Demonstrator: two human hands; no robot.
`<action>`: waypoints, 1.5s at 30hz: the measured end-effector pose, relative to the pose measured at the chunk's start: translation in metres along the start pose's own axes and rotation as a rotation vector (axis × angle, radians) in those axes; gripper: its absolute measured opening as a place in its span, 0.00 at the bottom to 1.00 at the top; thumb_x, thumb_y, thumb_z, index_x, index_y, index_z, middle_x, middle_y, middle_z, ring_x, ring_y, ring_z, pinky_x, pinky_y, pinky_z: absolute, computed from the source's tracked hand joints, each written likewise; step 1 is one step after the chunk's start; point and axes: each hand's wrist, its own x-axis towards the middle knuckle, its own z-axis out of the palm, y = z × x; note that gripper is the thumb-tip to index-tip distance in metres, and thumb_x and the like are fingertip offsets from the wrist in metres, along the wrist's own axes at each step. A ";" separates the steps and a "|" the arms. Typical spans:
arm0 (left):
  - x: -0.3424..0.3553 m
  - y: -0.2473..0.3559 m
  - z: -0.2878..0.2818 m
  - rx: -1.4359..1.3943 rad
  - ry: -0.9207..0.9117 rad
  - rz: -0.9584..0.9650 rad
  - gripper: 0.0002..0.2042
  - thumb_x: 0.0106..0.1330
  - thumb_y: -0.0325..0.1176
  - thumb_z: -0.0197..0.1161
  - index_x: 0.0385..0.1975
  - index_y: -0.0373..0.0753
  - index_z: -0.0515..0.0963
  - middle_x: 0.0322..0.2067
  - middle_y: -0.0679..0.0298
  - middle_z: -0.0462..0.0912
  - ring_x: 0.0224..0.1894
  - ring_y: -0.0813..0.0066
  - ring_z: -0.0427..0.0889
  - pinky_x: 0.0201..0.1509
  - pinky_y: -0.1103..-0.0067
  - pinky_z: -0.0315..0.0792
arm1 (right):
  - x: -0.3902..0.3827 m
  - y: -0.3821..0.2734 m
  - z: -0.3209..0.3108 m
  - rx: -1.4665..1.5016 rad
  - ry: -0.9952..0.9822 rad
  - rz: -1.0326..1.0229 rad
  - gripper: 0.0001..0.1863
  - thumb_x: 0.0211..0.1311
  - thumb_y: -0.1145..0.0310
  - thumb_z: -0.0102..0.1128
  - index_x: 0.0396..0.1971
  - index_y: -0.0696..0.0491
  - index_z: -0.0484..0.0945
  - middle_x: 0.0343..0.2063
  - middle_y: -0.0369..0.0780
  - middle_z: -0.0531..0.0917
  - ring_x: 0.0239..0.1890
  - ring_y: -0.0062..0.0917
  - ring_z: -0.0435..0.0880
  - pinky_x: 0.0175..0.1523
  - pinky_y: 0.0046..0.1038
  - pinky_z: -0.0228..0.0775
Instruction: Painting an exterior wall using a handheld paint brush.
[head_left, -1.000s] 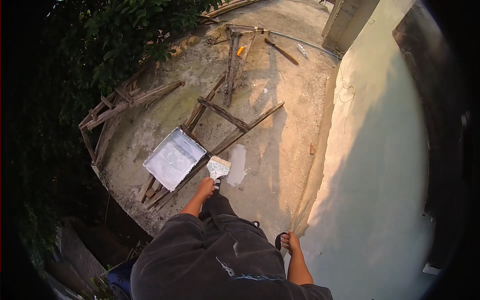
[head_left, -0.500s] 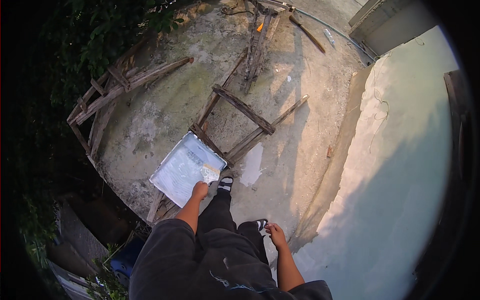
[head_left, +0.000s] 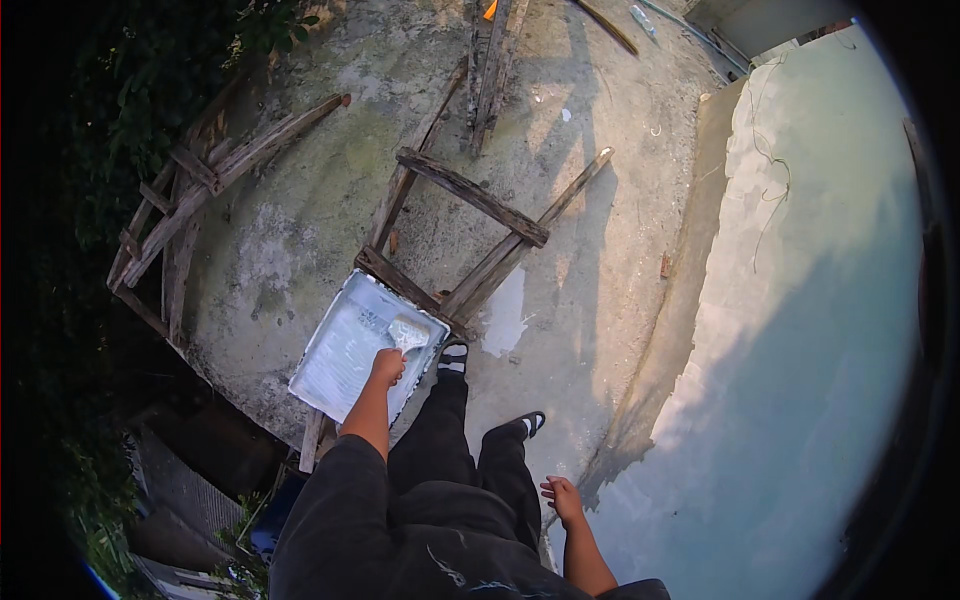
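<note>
My left hand (head_left: 388,367) is closed round the handle of a wide paintbrush (head_left: 408,333). Its paint-coated head is over the upper right part of a paint tray (head_left: 328,372), which has a white film and streaks of paint. Whether the bristles touch the tray cannot be told. At my right side hangs my right hand (head_left: 562,497), holding nothing, its fingers loosely bent and apart. The tray lies against a weathered wooden frame (head_left: 475,198), just left of my foot.
More old wooden frames stand at the left (head_left: 225,170) and top (head_left: 490,75). A pale wall (head_left: 780,330), partly painted, rises on the right. White paint (head_left: 505,315) marks the concrete floor. A bottle (head_left: 643,20) and a wooden stick (head_left: 608,27) lie far off. Foliage borders the left.
The brush in my left hand has moved slightly up and left across the tray and turned. My right hand has shifted a little lower and right. The view has tilted slightly.
</note>
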 end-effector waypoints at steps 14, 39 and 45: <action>0.019 -0.010 -0.005 0.068 -0.013 -0.036 0.15 0.71 0.43 0.48 0.31 0.38 0.75 0.17 0.65 0.71 0.12 0.74 0.66 0.13 0.75 0.56 | -0.010 -0.017 0.018 -0.015 -0.019 -0.077 0.21 0.71 0.54 0.45 0.54 0.50 0.74 0.48 0.38 0.83 0.49 0.27 0.81 0.52 0.32 0.68; -0.073 -0.002 -0.030 0.053 0.013 0.224 0.14 0.68 0.42 0.50 0.30 0.38 0.74 0.14 0.64 0.70 0.10 0.73 0.66 0.12 0.74 0.55 | -0.029 -0.011 -0.011 0.031 0.032 -0.243 0.21 0.69 0.52 0.49 0.52 0.50 0.75 0.47 0.38 0.83 0.47 0.26 0.82 0.48 0.32 0.69; -0.123 -0.009 -0.037 0.002 0.032 0.446 0.14 0.71 0.43 0.50 0.31 0.39 0.73 0.13 0.69 0.66 0.09 0.80 0.60 0.10 0.78 0.51 | -0.038 -0.006 -0.023 0.055 0.082 -0.223 0.19 0.69 0.54 0.48 0.52 0.48 0.75 0.45 0.38 0.84 0.45 0.26 0.82 0.45 0.32 0.70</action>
